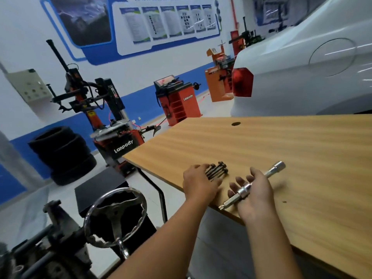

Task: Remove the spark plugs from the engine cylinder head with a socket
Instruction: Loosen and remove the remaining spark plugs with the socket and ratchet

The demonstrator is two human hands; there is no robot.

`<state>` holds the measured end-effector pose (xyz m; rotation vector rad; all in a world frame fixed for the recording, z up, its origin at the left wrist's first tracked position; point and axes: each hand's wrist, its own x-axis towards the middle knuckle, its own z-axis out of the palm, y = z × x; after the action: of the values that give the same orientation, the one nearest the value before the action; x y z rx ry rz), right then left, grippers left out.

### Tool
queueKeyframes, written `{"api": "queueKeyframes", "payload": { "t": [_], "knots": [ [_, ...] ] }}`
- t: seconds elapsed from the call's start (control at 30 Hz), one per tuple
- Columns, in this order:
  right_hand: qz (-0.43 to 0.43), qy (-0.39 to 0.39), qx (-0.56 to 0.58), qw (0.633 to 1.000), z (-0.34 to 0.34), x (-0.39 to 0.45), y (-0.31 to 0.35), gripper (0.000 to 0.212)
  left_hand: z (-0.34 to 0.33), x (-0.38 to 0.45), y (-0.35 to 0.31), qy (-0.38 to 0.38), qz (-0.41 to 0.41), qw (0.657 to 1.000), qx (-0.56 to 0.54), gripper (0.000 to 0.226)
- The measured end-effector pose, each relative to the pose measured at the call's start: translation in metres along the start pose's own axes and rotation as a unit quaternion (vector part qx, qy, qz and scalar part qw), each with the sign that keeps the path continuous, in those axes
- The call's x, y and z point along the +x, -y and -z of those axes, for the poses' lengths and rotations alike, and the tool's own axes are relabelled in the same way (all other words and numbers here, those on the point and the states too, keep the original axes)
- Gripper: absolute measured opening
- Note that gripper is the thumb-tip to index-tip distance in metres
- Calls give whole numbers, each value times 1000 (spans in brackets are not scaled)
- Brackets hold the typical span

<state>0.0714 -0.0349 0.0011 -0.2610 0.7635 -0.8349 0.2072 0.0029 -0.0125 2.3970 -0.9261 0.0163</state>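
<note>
A wooden table (pixel 281 150) fills the right half of the view. Near its front left corner lie several dark long bolts (pixel 218 170) side by side. My left hand (pixel 198 184) rests palm down on their near ends, fingers flat. My right hand (pixel 254 195) holds a long silver socket extension with a socket (pixel 278 167) at its far end; the tool crosses my palm diagonally and its near tip hangs past the table edge. The engine (pixel 40 248) is a dark blurred mass on a stand at the bottom left. I see no spark plugs.
A chrome handwheel (pixel 114 218) of the engine stand sits just left of my left forearm. A black box (pixel 100 190) stands on the floor behind it. A white car (pixel 312 67) is beyond the table. Tyre machines and stacked tyres (pixel 64 156) line the far wall.
</note>
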Motion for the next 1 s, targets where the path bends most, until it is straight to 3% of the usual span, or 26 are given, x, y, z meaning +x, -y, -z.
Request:
{"api": "queueKeyframes", "payload": {
  "t": [0.03, 0.1, 0.2, 0.27, 0.43, 0.53, 0.6, 0.67, 0.73, 0.8, 0.93, 1.0],
  "knots": [
    [0, -1, 1, 1000, 0, 1, -1, 21, -4, 5, 2, 8, -1, 997, 74, 75],
    [-4, 1, 7, 1000, 1, 4, -3, 20, -10, 15, 6, 22, 13, 991, 129, 69],
    [-8, -1, 14, 1000, 2, 6, -5, 19, -18, 27, 9, 8, 19, 997, 81, 38],
    [-11, -2, 15, 1000, 2, 6, -4, 19, -21, 27, 8, -3, 16, 998, 65, 35],
    [-26, 6, -4, 1000, 2, -1, 2, 23, -12, 21, 12, -1, 13, 999, 53, 79],
    [-9, 20, -38, 999, 3, -13, 0, 28, 12, 6, 14, -20, 28, 998, -58, 69],
    [15, 34, -79, 996, -3, -27, -9, 34, 38, -12, 18, -13, 53, 971, -234, 44],
    [33, 84, -123, 988, -15, -44, -25, 42, 69, -33, 24, 85, 89, 924, -363, 49],
    [16, 160, -173, 972, -32, -65, -48, 52, 100, -57, 38, 207, 105, 875, -424, 61],
    [31, 222, -261, 939, -50, -86, -72, 60, 129, -78, 61, 242, 83, 844, -472, 53],
    [137, 271, -389, 870, -91, -137, -125, 60, 180, -112, 121, 99, 108, 866, -477, 31],
    [166, 310, -416, 839, -113, -162, -161, 58, 203, -132, 154, 54, 125, 861, -491, 45]
  ]
}}
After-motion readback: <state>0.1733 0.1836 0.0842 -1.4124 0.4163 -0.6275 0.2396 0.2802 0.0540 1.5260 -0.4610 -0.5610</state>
